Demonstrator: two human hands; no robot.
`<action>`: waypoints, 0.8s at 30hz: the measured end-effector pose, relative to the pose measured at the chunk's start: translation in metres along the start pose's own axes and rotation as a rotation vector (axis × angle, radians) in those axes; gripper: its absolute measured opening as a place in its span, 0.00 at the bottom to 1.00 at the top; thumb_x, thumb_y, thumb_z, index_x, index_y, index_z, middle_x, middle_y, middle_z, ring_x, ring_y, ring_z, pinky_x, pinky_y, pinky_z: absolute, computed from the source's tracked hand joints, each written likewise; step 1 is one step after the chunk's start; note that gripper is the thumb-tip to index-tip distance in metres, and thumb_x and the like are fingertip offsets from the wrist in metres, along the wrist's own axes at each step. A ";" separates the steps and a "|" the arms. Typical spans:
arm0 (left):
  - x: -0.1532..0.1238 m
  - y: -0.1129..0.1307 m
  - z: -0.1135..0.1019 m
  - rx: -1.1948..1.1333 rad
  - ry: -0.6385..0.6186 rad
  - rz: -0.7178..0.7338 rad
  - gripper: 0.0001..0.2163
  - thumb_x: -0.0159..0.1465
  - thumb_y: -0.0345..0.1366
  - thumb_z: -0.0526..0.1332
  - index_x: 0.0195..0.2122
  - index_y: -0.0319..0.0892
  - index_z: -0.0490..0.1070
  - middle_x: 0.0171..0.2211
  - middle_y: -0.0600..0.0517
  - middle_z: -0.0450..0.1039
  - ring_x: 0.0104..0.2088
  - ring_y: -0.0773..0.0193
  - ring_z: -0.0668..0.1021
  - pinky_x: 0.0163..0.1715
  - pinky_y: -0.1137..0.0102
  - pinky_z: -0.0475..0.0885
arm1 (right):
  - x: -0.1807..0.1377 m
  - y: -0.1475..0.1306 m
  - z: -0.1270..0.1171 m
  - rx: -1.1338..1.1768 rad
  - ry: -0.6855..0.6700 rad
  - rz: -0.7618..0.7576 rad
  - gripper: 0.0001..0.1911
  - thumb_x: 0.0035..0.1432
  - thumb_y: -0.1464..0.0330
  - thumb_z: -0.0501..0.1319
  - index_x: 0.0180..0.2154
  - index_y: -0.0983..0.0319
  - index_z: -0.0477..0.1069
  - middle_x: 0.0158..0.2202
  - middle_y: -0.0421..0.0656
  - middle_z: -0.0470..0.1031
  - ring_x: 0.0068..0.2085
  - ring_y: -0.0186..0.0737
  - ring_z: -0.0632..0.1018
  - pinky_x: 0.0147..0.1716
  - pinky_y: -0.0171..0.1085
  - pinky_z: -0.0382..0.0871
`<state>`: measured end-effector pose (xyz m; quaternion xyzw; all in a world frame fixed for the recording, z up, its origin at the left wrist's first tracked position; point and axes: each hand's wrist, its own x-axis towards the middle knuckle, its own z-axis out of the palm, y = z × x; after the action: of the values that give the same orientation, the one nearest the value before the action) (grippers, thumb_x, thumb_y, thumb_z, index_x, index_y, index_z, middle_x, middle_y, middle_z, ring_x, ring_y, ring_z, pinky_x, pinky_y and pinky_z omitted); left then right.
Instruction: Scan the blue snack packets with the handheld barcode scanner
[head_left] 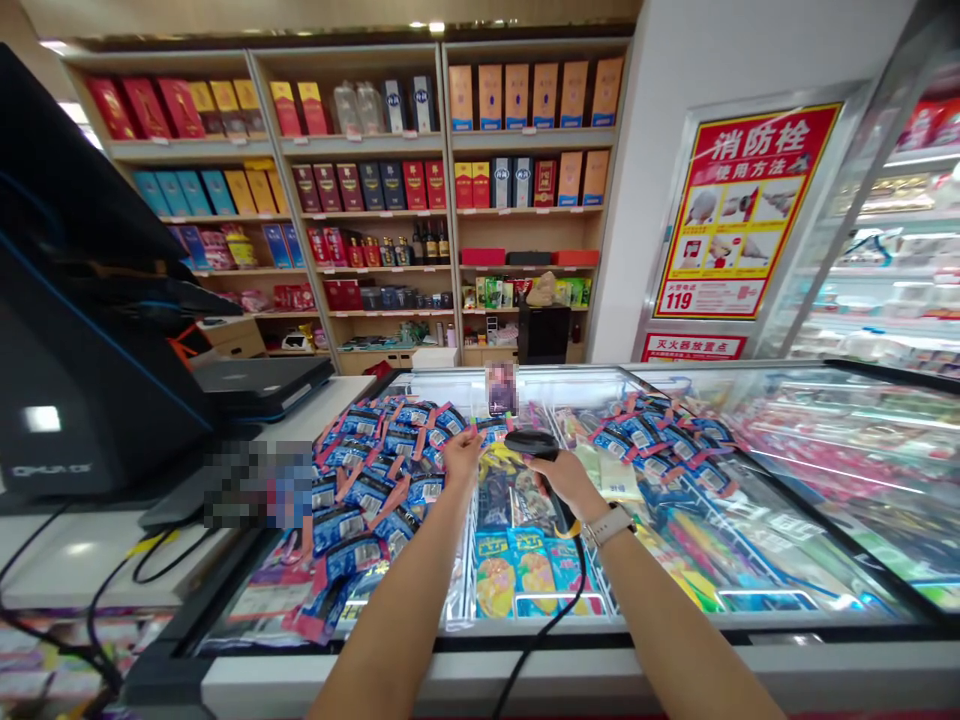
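Note:
My right hand (pixel 566 480) is wrapped round the handle of a black barcode scanner (pixel 531 443), whose cord runs down toward me. The scanner's head points left, toward my left hand (pixel 463 458). That hand is closed, pinching the edge of a small blue and pink packet (pixel 495 428). Left of it, a pile of similar blue packets (pixel 371 490) with barcodes facing up lies on the glass top of the freezer (pixel 457 615). A second, smaller heap of such packets (pixel 667 435) rests on the glass right of the scanner.
A phone (pixel 502 390) stands upright beyond my hands. The checkout machine (pixel 90 330) and a flat black device (pixel 262 385) stand on the counter at left. Under the glass are ice-pop bags in wire baskets. Shelves of boxed bottles (pixel 375 187) line the back wall.

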<state>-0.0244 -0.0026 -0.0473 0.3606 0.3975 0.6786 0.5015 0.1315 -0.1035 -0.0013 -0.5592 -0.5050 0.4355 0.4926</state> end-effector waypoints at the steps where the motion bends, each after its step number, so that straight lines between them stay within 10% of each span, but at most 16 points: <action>1: 0.000 0.000 0.000 0.006 0.000 0.005 0.20 0.38 0.43 0.75 0.16 0.40 0.64 0.15 0.61 0.58 0.20 0.74 0.68 0.29 0.71 0.75 | 0.000 0.000 0.000 0.021 -0.003 -0.004 0.18 0.48 0.67 0.66 0.11 0.59 0.67 0.10 0.42 0.68 0.13 0.34 0.66 0.16 0.35 0.57; 24: -0.001 0.002 0.004 0.000 0.002 0.021 0.15 0.39 0.39 0.74 0.20 0.39 0.70 0.17 0.59 0.66 0.22 0.71 0.72 0.32 0.68 0.77 | -0.015 -0.001 -0.010 0.043 -0.004 -0.026 0.17 0.47 0.68 0.65 0.11 0.60 0.67 0.10 0.41 0.67 0.13 0.34 0.66 0.16 0.35 0.59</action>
<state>-0.0218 -0.0032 -0.0440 0.3640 0.3941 0.6843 0.4939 0.1399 -0.1196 0.0004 -0.5411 -0.5037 0.4408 0.5090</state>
